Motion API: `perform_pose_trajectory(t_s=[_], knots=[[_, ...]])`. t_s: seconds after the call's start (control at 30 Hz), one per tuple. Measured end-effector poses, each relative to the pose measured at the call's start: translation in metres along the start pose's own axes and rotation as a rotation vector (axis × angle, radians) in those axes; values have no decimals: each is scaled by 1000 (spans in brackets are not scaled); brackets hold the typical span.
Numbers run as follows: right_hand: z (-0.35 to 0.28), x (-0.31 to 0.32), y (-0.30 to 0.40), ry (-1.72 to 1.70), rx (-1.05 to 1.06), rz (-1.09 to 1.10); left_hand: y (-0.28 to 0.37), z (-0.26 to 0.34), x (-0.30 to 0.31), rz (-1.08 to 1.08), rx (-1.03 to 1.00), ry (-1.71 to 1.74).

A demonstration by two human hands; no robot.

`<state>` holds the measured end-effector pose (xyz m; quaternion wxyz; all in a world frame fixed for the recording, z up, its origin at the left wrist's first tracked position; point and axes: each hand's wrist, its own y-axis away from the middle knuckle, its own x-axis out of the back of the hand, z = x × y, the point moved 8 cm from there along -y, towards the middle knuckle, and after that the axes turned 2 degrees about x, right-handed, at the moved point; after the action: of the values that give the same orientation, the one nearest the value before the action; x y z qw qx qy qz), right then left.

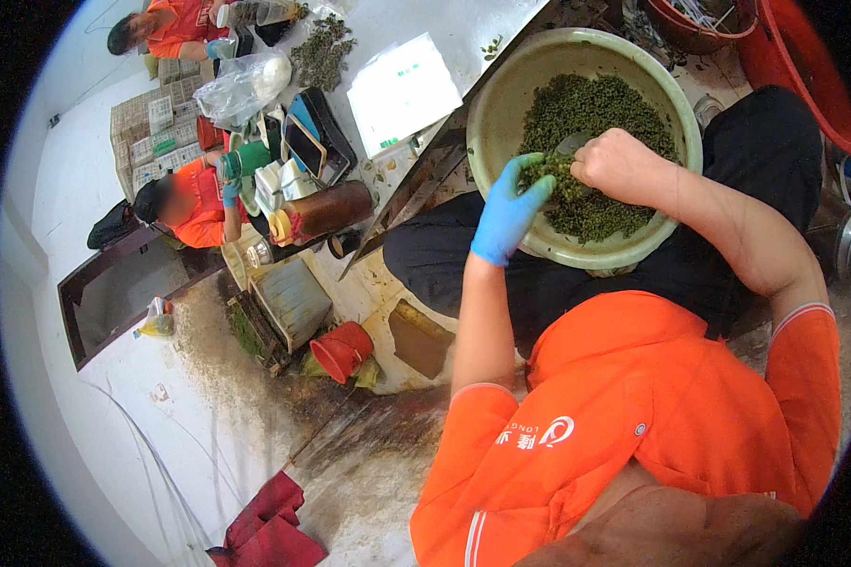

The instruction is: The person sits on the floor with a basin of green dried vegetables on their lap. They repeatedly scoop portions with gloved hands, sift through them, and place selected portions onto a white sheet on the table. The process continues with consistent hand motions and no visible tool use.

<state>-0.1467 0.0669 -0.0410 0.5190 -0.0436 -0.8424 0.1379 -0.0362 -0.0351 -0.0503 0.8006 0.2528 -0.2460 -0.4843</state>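
A wide pale-green basin [500, 92] lies before me, between my legs. Small round green berries, which look like green peppercorns [603, 99], heap up inside it. My left hand [514, 205], in a blue glove, curves thumb and fingers around a lighter green cluster of berries [557, 170] at the basin's near left side. Bare and curled into a loose fist, my right hand [620, 166] is over the heap, against that cluster. Beside its knuckles shows a greyish, translucent object [573, 143], too unclear to name. What the right fingers grip is hidden.
A metal-topped table [461, 21] at upper left bears white sheets [404, 92], a phone [303, 145] and a brown bottle [333, 209]. Two people [198, 212] work beyond it. A red bucket [342, 352] stands left; a red tub [808, 71] sits at right.
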Motion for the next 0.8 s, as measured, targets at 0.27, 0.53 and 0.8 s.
perform_pose_trajectory(t_s=[0.27,0.53,0.8], knots=[[-9,-4,-4,-11,39,-5,35,16,-23,412,-480,-598],[-4,0,0,-30,26,12,23,31,11,316,-258,-497],[-21,18,-8,-94,158,135,-33,7,7,238,0,-1069]])
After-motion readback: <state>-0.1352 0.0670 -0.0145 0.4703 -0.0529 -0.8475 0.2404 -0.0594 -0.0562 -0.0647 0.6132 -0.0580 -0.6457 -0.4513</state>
